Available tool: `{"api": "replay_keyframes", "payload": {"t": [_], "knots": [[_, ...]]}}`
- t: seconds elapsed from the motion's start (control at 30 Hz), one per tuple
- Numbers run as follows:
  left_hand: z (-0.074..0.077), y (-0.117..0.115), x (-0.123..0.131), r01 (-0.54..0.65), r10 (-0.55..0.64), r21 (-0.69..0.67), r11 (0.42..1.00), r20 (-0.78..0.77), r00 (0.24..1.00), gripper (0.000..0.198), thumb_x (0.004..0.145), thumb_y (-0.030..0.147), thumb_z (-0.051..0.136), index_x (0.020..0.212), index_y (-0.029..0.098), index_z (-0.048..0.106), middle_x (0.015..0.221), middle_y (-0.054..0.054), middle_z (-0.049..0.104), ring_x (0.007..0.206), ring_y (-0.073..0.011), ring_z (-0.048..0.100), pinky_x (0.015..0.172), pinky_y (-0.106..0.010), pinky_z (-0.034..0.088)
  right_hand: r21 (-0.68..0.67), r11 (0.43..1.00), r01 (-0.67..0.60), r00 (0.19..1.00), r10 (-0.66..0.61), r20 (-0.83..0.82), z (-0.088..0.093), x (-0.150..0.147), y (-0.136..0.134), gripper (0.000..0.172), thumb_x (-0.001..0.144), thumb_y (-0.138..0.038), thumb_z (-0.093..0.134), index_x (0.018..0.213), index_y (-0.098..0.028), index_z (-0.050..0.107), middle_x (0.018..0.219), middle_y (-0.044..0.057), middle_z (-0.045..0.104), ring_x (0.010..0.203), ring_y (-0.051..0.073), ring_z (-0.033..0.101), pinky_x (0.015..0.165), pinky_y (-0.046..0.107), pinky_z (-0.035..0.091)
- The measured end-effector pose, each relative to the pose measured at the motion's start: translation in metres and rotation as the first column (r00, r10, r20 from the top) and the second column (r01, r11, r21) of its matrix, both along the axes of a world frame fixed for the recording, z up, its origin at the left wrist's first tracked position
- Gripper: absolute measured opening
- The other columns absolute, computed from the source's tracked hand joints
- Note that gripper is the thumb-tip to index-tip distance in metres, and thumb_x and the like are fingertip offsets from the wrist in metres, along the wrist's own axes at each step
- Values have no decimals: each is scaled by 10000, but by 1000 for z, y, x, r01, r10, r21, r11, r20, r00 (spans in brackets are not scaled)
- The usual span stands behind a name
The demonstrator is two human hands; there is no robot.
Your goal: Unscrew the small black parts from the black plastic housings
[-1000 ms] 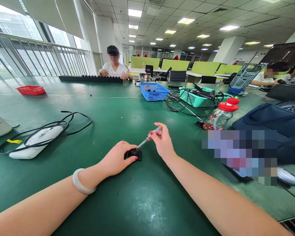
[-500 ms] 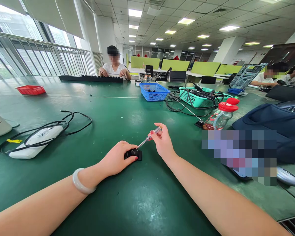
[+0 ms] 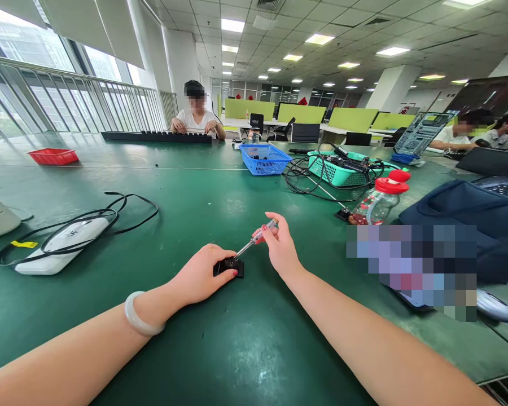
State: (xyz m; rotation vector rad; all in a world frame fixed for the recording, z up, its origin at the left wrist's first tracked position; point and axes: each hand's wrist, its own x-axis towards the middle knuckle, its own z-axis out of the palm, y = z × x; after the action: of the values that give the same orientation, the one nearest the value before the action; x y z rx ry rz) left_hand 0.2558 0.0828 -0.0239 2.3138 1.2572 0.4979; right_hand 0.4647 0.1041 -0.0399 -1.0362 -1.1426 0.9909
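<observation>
A small black block-shaped part [image 3: 240, 268] lies on the green tabletop [image 3: 245, 338] in front of me. My left hand [image 3: 205, 273] is closed around its left side, thumb at the near edge and fingers at the far edge. In my right hand [image 3: 281, 245] is a screwdriver [image 3: 254, 241] with a clear handle, gripped between thumb and fingers. The screwdriver slants down to the left, its tip at the top of the black part. What the tip meets is too small to make out.
To the left lie a white device with a black cable [image 3: 63, 248] and a red tray [image 3: 54, 157]. Ahead stand a blue basket [image 3: 266, 165] and a green basket of cables [image 3: 338, 175]. A red-lidded bottle [image 3: 381, 200] and a dark bag [image 3: 461, 208] sit right. Across the table sits a person [image 3: 197, 115].
Hardly anything differs. Both hands keep their places, and the screwdriver tip stays on the black part. The whole view has shifted very slightly.
</observation>
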Motion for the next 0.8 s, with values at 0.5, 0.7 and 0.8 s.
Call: {"api": "replay_keyframes", "payload": {"t": [0.5,0.7,0.8], "knots": [[3,0,2,-81,81,20,996,33,996,307,824,393,674,1100,268,724,1094,-54,728,1132,-279,602,1027,-473,505,-40,999,25,999,-27,-37,0,-1,1,527,793,-538,668,1197,-245,498,742,-35,696,710,183,674,850,438,532],[3,-1,0,-70,68,45,996,42,997,288,816,394,688,1068,262,731,1081,-57,737,1118,-284,614,1015,-478,517,-87,996,0,989,-13,-148,3,-1,1,580,716,-524,765,1158,-246,511,690,-62,675,658,160,674,791,380,557],[3,0,0,-69,68,35,997,40,997,288,820,388,688,1076,263,729,1091,-53,738,1132,-282,607,1031,-476,504,-109,994,-15,980,-7,-197,3,-1,2,593,677,-514,801,1126,-241,525,679,-71,670,623,140,656,759,353,556]]}}
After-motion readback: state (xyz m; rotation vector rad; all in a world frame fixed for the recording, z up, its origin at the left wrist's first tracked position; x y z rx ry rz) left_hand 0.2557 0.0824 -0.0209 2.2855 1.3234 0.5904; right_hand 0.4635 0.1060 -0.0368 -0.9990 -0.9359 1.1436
